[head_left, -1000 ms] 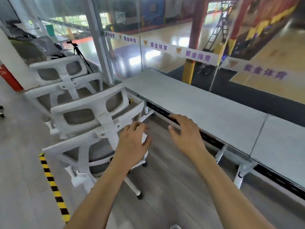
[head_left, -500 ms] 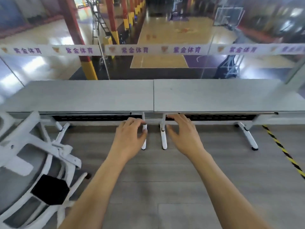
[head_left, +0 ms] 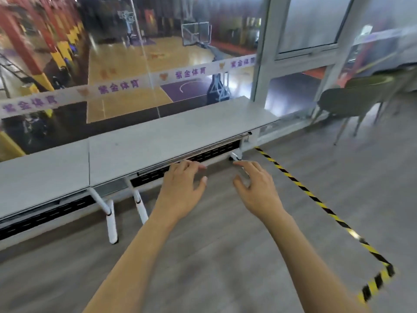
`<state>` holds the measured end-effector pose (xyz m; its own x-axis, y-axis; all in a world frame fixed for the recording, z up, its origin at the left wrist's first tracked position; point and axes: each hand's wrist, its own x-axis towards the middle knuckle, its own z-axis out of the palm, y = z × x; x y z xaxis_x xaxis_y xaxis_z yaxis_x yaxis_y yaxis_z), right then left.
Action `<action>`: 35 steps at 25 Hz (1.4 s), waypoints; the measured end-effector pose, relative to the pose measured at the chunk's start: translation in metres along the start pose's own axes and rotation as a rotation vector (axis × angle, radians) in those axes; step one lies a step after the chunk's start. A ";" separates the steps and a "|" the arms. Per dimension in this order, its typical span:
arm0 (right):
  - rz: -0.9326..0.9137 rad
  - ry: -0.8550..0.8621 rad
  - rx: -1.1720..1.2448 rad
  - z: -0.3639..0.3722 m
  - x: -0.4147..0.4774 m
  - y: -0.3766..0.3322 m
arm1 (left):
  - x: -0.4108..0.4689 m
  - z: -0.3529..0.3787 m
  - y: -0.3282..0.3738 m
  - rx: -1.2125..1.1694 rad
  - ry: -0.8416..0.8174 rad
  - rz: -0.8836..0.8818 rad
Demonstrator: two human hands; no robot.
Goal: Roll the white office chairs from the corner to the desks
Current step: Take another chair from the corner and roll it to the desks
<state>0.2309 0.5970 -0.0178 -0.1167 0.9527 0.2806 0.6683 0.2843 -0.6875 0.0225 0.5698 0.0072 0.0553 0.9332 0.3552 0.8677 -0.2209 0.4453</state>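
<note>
Both my arms are stretched out in front of me, palms down, nothing in either one. My left hand (head_left: 180,188) has its fingers spread loosely and hangs in front of the near edge of the right-hand desk (head_left: 171,141), fingertips about level with the black slotted tray (head_left: 198,158) under the top. My right hand (head_left: 257,188) is just beside it, also loosely spread and empty, hanging over the floor near that desk's right-end leg (head_left: 237,154). Whether the fingertips actually touch anything, I honestly can't tell, the picture is smeared there.

The two grey desks stand end to end along the glass wall (head_left: 140,53), the left desk (head_left: 42,175) butting against the right one, with their white legs (head_left: 111,224) side by side under the join. A white banner with purple characters (head_left: 112,86) runs across the glass, and there's a basketball court (head_left: 126,68) down below behind it.

No white office chair is anywhere in view here, so none is at these desks' near edge. The only seat I can see is a dark greenish chair (head_left: 352,100) off past the right end of the desks, by the window frame (head_left: 261,64), and it's pretty blurry.

Yellow-and-black striped tape (head_left: 316,199) runs across the grey wood floor (head_left: 214,256) from the right desk's end toward me, then turns a corner at lower right.
</note>
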 end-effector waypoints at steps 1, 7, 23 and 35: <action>0.030 0.025 -0.012 -0.026 0.002 0.029 | 0.015 0.025 0.027 -0.007 -0.020 0.033; 0.234 0.242 -0.028 -0.171 0.008 0.194 | 0.104 0.167 0.192 -0.064 -0.220 0.249; 0.646 0.560 -0.276 -0.503 0.126 0.559 | 0.393 0.507 0.587 -0.319 -0.476 0.672; 0.794 0.543 -0.383 -0.750 0.233 0.871 | 0.596 0.751 0.895 -0.247 -0.606 0.831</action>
<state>1.3362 0.9857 -0.0490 0.7431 0.6475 0.1689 0.6082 -0.5482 -0.5741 1.2034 1.1414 0.0004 0.8820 0.4331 0.1857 0.3233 -0.8430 0.4300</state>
